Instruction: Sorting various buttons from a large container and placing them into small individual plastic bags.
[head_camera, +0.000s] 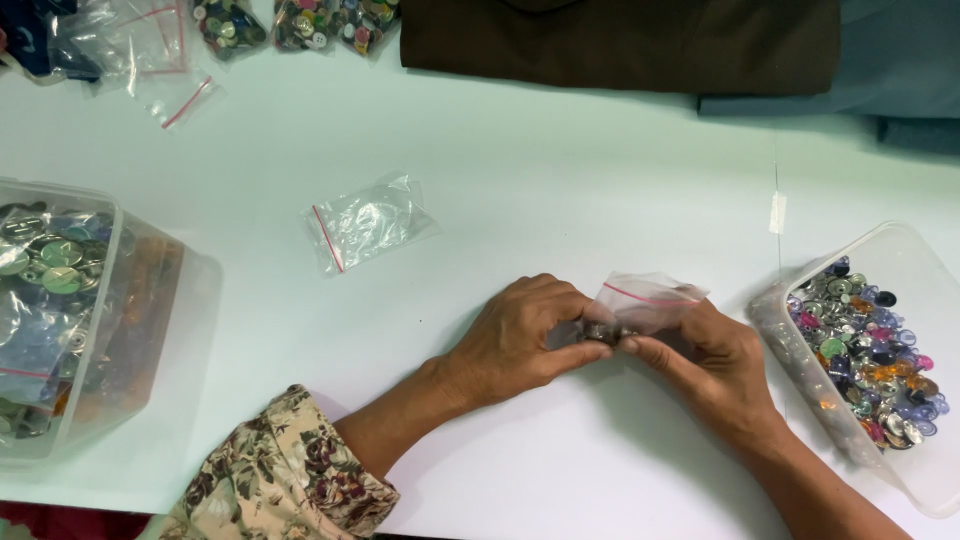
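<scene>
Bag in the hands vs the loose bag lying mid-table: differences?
The held bag is pinched between the left hand and right hand, raised off the table; the loose bag lies flat, untouched. The held bag has dark buttons bunched at its bottom; the loose bag looks empty. Both are small clear zip bags with a red strip.
</scene>
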